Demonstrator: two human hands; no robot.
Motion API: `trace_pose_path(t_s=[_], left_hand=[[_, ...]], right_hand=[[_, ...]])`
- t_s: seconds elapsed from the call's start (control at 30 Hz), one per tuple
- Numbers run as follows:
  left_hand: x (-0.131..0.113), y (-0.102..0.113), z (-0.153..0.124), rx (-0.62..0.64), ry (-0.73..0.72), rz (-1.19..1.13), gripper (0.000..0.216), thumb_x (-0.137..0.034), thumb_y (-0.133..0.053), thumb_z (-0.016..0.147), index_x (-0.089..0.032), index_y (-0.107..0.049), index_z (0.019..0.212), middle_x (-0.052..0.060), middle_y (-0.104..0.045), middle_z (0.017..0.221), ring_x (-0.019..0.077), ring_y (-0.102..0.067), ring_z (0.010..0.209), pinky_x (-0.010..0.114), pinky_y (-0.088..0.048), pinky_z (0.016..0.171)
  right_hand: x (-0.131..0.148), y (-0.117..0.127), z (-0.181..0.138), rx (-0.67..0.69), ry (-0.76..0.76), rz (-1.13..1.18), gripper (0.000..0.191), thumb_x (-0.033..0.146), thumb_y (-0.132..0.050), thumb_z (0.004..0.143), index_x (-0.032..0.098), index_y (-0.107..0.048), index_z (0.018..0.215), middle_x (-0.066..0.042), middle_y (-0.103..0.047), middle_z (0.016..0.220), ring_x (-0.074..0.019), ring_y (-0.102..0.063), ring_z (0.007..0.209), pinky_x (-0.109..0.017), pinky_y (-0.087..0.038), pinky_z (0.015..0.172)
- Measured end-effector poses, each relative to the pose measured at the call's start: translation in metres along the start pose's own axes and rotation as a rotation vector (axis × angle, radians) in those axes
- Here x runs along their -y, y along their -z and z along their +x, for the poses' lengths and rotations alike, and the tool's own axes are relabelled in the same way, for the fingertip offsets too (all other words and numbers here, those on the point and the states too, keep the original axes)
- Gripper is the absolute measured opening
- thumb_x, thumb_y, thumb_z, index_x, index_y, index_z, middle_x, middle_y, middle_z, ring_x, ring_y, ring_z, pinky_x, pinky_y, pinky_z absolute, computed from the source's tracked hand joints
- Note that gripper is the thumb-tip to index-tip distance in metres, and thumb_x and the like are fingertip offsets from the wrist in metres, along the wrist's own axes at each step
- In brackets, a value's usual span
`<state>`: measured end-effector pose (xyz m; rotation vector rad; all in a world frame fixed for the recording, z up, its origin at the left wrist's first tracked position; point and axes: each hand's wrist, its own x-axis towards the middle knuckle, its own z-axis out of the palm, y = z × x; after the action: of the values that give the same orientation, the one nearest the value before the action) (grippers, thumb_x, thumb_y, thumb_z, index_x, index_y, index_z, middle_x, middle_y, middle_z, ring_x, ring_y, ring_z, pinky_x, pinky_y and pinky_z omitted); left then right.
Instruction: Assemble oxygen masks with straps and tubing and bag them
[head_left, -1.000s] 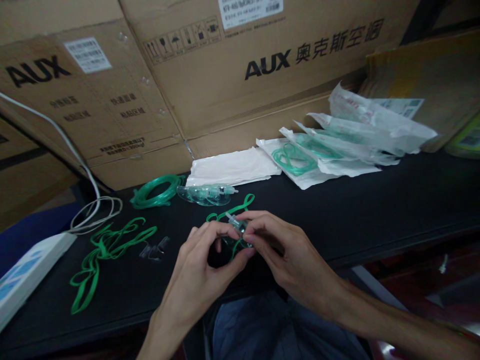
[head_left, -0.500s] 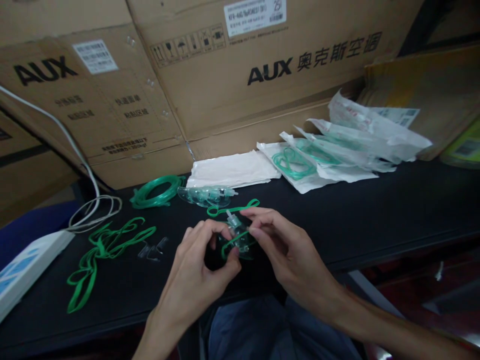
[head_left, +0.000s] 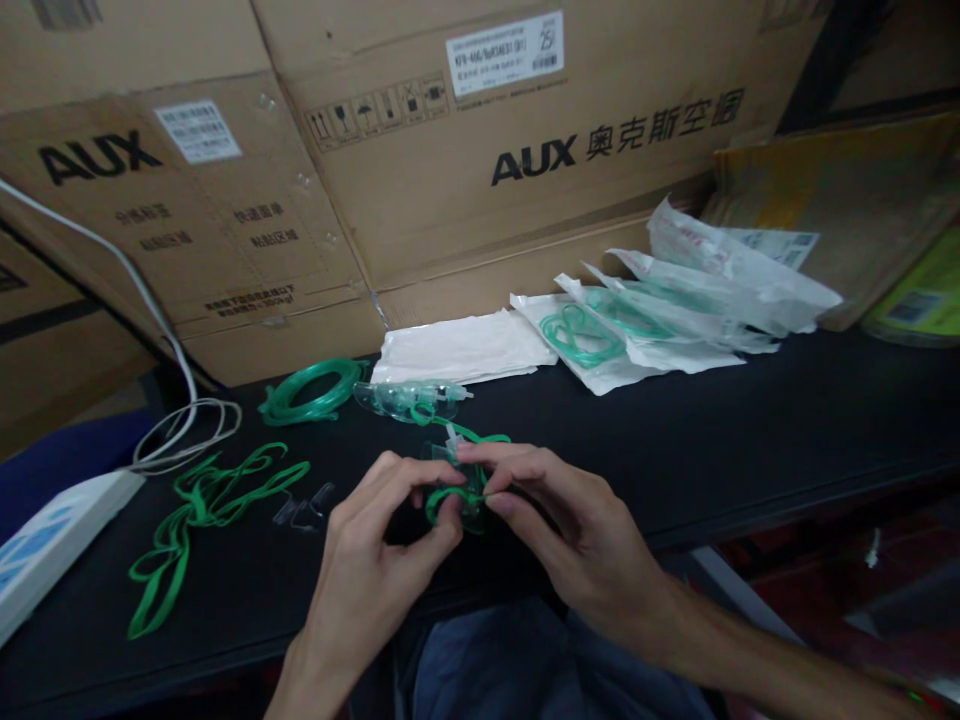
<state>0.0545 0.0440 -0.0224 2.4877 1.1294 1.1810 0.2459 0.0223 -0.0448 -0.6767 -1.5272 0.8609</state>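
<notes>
Both hands meet over the front of the black table (head_left: pixel 750 440). My left hand (head_left: pixel 375 560) pinches a green elastic strap (head_left: pixel 450 495) with thumb and forefinger. My right hand (head_left: pixel 570 530) pinches a small clear plastic mask piece (head_left: pixel 459 470) that the strap loops through. The strap trails away toward the back, up to a second clear mask (head_left: pixel 409 400) lying on the table.
Left of my hands lie a loose heap of green straps (head_left: pixel 202 510), small clear clips (head_left: pixel 300 510), a coil of green tubing (head_left: pixel 311 390), a white power strip (head_left: pixel 45 545) and cable. Sealed white packs (head_left: pixel 675 310) lie at the back right. AUX cardboard boxes (head_left: pixel 465 140) stand behind.
My hands have sunk a little toward the table and drawn closer. The strap's loop is now pulled in between my fingers rather than lying stretched behind them.
</notes>
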Motion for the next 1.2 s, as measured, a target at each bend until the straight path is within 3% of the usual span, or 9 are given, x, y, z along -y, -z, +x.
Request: trace_pose_path(t_s=[0.2, 0.37, 0.47, 0.53, 0.67, 0.83, 0.93, 1.2], left_hand=[[0.001, -0.001, -0.002, -0.060, -0.012, -0.078, 0.018, -0.009, -0.064, 0.091, -0.024, -0.065, 0.101, -0.004, -0.066, 0.088, 0.0097, -0.059, 0.076, 0.020, -0.046, 0.070], [0.003, -0.001, -0.003, -0.017, -0.068, -0.142, 0.022, -0.006, -0.061, 0.093, -0.026, -0.064, 0.103, -0.004, -0.069, 0.093, 0.0111, -0.064, 0.085, 0.021, -0.049, 0.077], [0.004, -0.002, -0.003, 0.040, -0.068, -0.189, 0.025, -0.009, -0.062, 0.094, -0.029, -0.063, 0.109, -0.004, -0.070, 0.098, 0.0110, -0.065, 0.086, 0.021, -0.050, 0.078], [0.005, -0.005, -0.004, 0.032, 0.010, -0.229, 0.034, -0.014, -0.067, 0.091, -0.031, -0.058, 0.120, -0.005, -0.071, 0.099, 0.0105, -0.065, 0.080, 0.021, -0.050, 0.076], [0.005, -0.008, -0.004, 0.035, 0.141, -0.245, 0.055, -0.022, -0.074, 0.086, -0.031, -0.047, 0.133, -0.007, -0.070, 0.085, 0.0104, -0.062, 0.071, 0.021, -0.047, 0.068], [0.008, -0.006, -0.002, 0.044, 0.177, -0.155, 0.037, -0.023, -0.066, 0.091, -0.027, -0.054, 0.126, -0.006, -0.062, 0.078, 0.0090, -0.052, 0.062, 0.019, -0.044, 0.060], [0.014, 0.003, 0.000, 0.052, 0.164, -0.068, 0.022, -0.022, -0.062, 0.092, -0.024, -0.064, 0.114, -0.005, -0.059, 0.076, 0.0090, -0.050, 0.060, 0.020, -0.043, 0.057], [0.019, 0.017, 0.001, -0.059, 0.061, 0.215, 0.012, -0.022, -0.060, 0.091, -0.022, -0.070, 0.097, -0.003, -0.061, 0.080, 0.0101, -0.057, 0.063, 0.022, -0.046, 0.062]], right_hand=[[0.000, -0.001, 0.003, -0.125, -0.152, 0.047, 0.023, 0.027, -0.058, 0.098, 0.022, -0.059, 0.120, -0.006, -0.067, 0.118, -0.0149, -0.067, 0.108, -0.023, -0.056, 0.090], [-0.002, 0.001, 0.009, 0.036, -0.305, 0.192, 0.036, 0.032, -0.063, 0.095, 0.022, -0.055, 0.129, -0.004, -0.070, 0.106, -0.0124, -0.069, 0.089, -0.023, -0.055, 0.080], [-0.001, 0.003, 0.014, 0.093, -0.387, 0.318, 0.040, 0.032, -0.066, 0.093, 0.021, -0.054, 0.129, -0.002, -0.069, 0.099, -0.0136, -0.068, 0.093, -0.023, -0.052, 0.080], [0.000, 0.005, 0.017, 0.081, -0.406, 0.368, 0.037, 0.032, -0.068, 0.091, 0.019, -0.056, 0.124, -0.002, -0.069, 0.100, -0.0143, -0.067, 0.095, -0.024, -0.051, 0.082], [0.003, 0.006, 0.020, -0.001, -0.416, 0.435, 0.030, 0.033, -0.067, 0.093, 0.018, -0.059, 0.118, -0.003, -0.071, 0.100, -0.0141, -0.068, 0.092, -0.025, -0.050, 0.085], [0.005, 0.017, 0.023, -0.230, -0.391, 0.521, 0.031, 0.036, -0.068, 0.092, 0.020, -0.063, 0.117, -0.003, -0.072, 0.099, -0.0155, -0.067, 0.091, -0.027, -0.050, 0.085], [0.011, 0.034, 0.023, -0.284, -0.430, 0.471, 0.034, 0.039, -0.072, 0.089, 0.019, -0.066, 0.115, -0.003, -0.071, 0.098, -0.0158, -0.065, 0.088, -0.026, -0.050, 0.078], [0.021, 0.078, 0.009, -0.208, -0.534, 0.056, 0.039, 0.050, -0.075, 0.082, 0.017, -0.073, 0.102, -0.004, -0.070, 0.094, -0.0179, -0.061, 0.088, -0.025, -0.046, 0.073]])
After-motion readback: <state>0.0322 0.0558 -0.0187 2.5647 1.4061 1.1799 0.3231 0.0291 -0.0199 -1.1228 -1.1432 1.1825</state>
